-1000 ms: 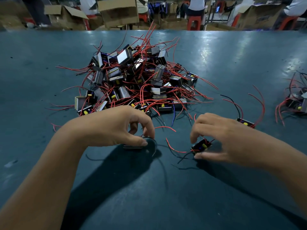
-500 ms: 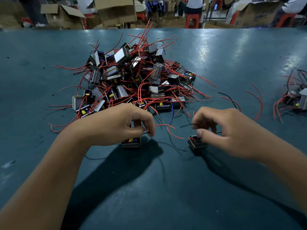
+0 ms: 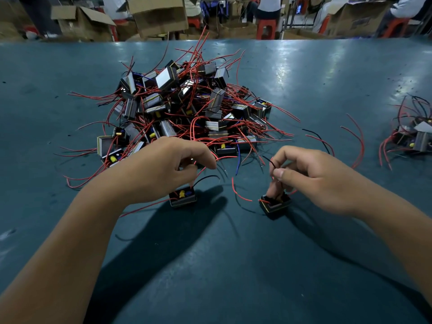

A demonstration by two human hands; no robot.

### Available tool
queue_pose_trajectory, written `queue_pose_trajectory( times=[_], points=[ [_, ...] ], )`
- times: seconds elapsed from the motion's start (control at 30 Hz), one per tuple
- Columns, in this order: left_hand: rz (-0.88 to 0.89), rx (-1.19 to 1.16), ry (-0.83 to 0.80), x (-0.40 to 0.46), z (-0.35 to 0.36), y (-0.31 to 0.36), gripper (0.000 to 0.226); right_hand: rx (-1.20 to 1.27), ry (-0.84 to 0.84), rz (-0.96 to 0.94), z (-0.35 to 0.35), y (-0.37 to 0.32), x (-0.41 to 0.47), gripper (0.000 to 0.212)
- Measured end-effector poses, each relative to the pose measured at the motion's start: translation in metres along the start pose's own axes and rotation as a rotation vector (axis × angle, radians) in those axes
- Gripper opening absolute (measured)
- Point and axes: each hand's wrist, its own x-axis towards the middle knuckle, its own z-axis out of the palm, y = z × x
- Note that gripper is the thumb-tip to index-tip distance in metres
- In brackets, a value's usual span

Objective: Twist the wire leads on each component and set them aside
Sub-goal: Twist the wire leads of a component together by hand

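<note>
The left hand (image 3: pixel 163 169) has its fingers curled down, pinching wire leads above a small component (image 3: pixel 183 198) that stands on the bench (image 3: pixel 233 265) just below it; a black lead arcs from it to the right and a red one trails left. The right hand (image 3: pixel 311 176) pinches black and red leads between thumb and fingertips above a second component (image 3: pixel 275 205), which also sits on the bench, tilted a little. Beyond the hands lies a big heap of components (image 3: pixel 187 108) bristling with red wires, and well off to the right a smaller set-aside cluster (image 3: pixel 413 136). The bench top is dark teal, worn and glossy, catching pale light near its far edge. Behind it stand open cardboard boxes (image 3: pixel 159 15), red stools (image 3: pixel 265 29) and seated people in white tops. Compared with half a second ago, both hands have risen off their components, drawing the leads upward, and a free red wire by the right component now curves in the open between the hands
</note>
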Motion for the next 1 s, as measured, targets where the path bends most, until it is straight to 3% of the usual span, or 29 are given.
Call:
queue_pose_trajectory(
  times=[0.27,0.33,0.4,0.47,0.5,0.53,0.67,0.87,1.0],
  points=[
    [0.037,-0.014,0.15,-0.001,-0.003,0.003,0.038,0.208,0.028,0.073,-0.001,0.0,0.005,0.017],
    [0.089,-0.161,0.157,-0.003,-0.007,0.005,0.033,0.225,0.028,0.083,0.0,0.001,0.006,0.018],
    [0.173,-0.519,-0.062,-0.011,-0.013,0.016,0.023,0.229,0.034,0.084,0.0,0.003,0.006,0.017],
    [0.261,-0.772,-0.444,-0.017,-0.009,0.034,0.013,0.224,0.041,0.078,-0.001,0.004,0.006,0.015],
    [0.244,-0.776,-0.59,-0.018,0.001,0.044,0.013,0.224,0.041,0.076,-0.001,0.004,0.006,0.014],
    [0.187,-0.696,-0.636,-0.016,0.015,0.051,0.017,0.224,0.039,0.073,-0.001,0.005,0.006,0.013],
    [-0.046,-0.031,-0.285,0.0,0.069,0.056,0.029,0.177,-0.013,0.037,-0.006,0.006,0.004,0.014],
    [-0.097,0.001,-0.086,0.008,0.082,0.048,0.01,0.095,-0.332,-0.023,-0.033,0.007,-0.009,0.007],
    [-0.068,-0.004,-0.111,0.007,0.077,0.047,0.008,0.097,-0.324,-0.013,-0.033,0.007,-0.01,0.007]
  ],
)
